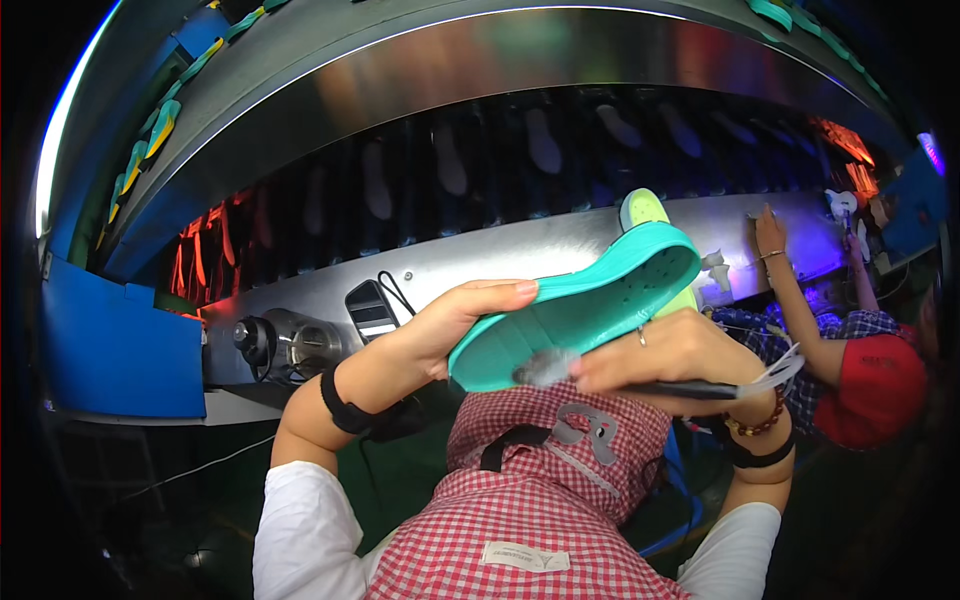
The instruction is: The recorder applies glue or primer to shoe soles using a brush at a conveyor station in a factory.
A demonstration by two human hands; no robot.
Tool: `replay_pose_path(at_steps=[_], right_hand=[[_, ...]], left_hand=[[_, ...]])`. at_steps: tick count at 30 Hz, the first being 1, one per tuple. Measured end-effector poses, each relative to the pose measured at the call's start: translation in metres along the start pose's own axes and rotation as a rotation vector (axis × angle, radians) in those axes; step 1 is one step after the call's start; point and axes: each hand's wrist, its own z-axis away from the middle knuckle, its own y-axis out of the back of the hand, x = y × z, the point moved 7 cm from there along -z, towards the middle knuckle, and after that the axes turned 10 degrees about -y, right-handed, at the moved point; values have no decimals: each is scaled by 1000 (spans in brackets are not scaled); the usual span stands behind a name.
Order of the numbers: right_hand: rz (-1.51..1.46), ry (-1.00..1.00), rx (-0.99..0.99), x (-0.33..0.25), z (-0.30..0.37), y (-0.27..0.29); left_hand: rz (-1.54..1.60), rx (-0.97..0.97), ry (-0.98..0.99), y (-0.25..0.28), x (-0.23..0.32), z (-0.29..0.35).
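A turquoise foam clog (580, 310) is held up in front of me, tilted, with its hollow inside facing me and small holes at the toe end. My left hand (455, 318) grips it by its left end, thumb over the upper rim. My right hand (675, 355) is closed around a brush (700, 389) with a dark handle. The brush's pale, motion-blurred tip touches or nearly touches the clog's inside near the lower edge. A clear, tube-like strip sticks out at the handle's right end. Partly hidden behind the turquoise clog stands a yellow-green shoe (643, 207).
A metal ledge (500, 245) runs ahead, before a dark conveyor carrying several shoe-shaped pieces (543, 140). On the ledge's left are a glass-and-metal pot (310, 350) and a black-and-white device (370, 308). At right, a co-worker in a red cap (880, 390) reaches over the ledge.
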Motion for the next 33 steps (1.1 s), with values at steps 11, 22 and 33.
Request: replay_pose_path(at_steps=[11, 22, 33], right_hand=[[292, -58, 27, 6, 5, 16], [-143, -84, 235, 23, 26, 35], [-362, -31, 968, 75, 29, 75]], left_hand=[[-51, 88, 30, 1, 2, 0], [50, 57, -37, 16, 7, 0], [551, -75, -137, 6, -30, -48]])
